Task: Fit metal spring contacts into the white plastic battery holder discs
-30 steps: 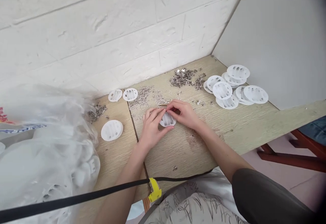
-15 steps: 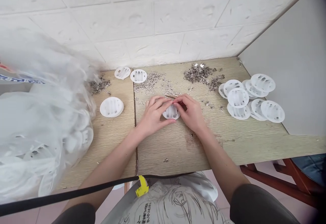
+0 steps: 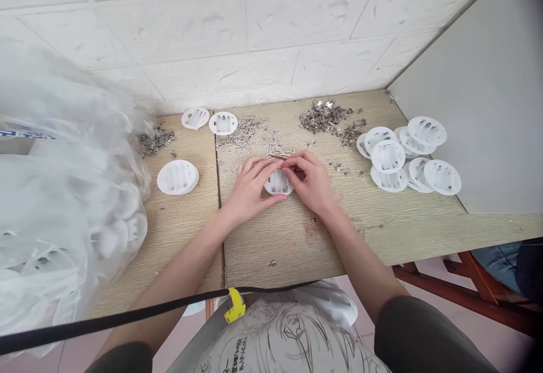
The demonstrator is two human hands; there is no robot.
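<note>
A round white plastic battery holder [image 3: 279,183] lies on the table between my hands, its slots facing up. My left hand [image 3: 254,188] curves around its left side, with the thumb along the near rim and the fingers over the far rim. At the far right edge of the disc, the thumb and forefinger of my right hand [image 3: 310,182] are pinched together. What sits in that pinch is too small to make out. A thin brownish stick [image 3: 278,157] shows just beyond the fingertips; whether a hand holds it is unclear.
Small metal contacts lie in a silver pile [image 3: 244,133], a darker pile [image 3: 326,119] and a left pile [image 3: 156,142]. Finished-looking white discs [image 3: 388,156] are stacked right; others [image 3: 177,178] lie left. A clear plastic bag [image 3: 76,214] bulges at far left. A grey panel [image 3: 462,107] borders the right.
The whole view has shifted slightly, so things appear a little further left and higher. Both hands keep nearly the same hold around the disc.
</note>
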